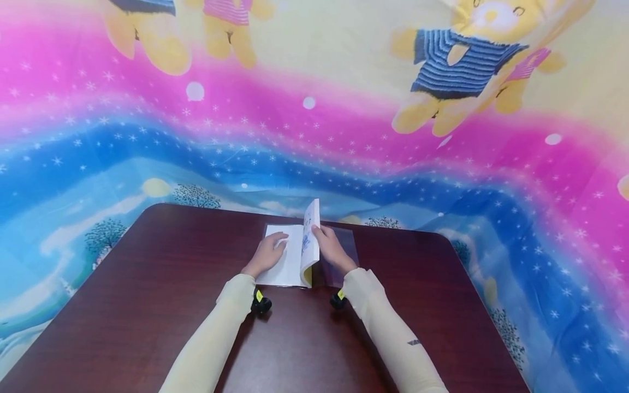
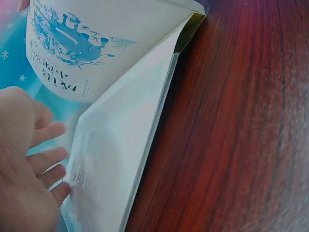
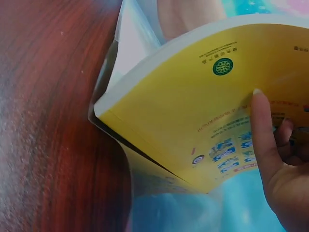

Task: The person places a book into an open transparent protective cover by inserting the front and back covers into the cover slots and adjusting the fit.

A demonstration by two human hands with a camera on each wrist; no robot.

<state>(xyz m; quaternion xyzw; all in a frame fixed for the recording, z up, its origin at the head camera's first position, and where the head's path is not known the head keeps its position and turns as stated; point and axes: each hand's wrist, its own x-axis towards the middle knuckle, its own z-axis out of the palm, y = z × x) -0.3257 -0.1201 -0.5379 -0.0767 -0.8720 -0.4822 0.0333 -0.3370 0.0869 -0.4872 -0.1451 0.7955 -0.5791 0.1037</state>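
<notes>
At the near side of the table (image 1: pixel 285 333), two pale sleeves (image 1: pixel 206 338) are stretched out toward the book (image 1: pixel 310 245), a black device (image 1: pixel 263 303) with a yellow tag worn at each wrist; nothing on the tags can be made out. Just beyond, the left hand (image 1: pixel 267 254) is laid along the left page (image 1: pixel 292 266), fingers loosely spread, nothing gripped. To its right, a sheaf of pages is pinched by the right hand (image 1: pixel 335 248) and held up from the spine. The book is set open toward the table's far edge, a clear cover (image 1: pixel 346 236) spread out to the right. Judged from this, the book's back is being worked into or out of the cover; which, cannot be told. For the next move, a steady pinch seems called for, with the left side pinned. On the yellow back (image 3: pixel 159 113), beside a green seal (image 3: pixel 223 66), 绿色印刷产品 can apparently be read; on the raised page, a blue drawing (image 2: pixel 72 41) is printed near characters mostly lost. Farthest off, a bear-patterned cloth (image 1: pixel 295 142) is hung.
</notes>
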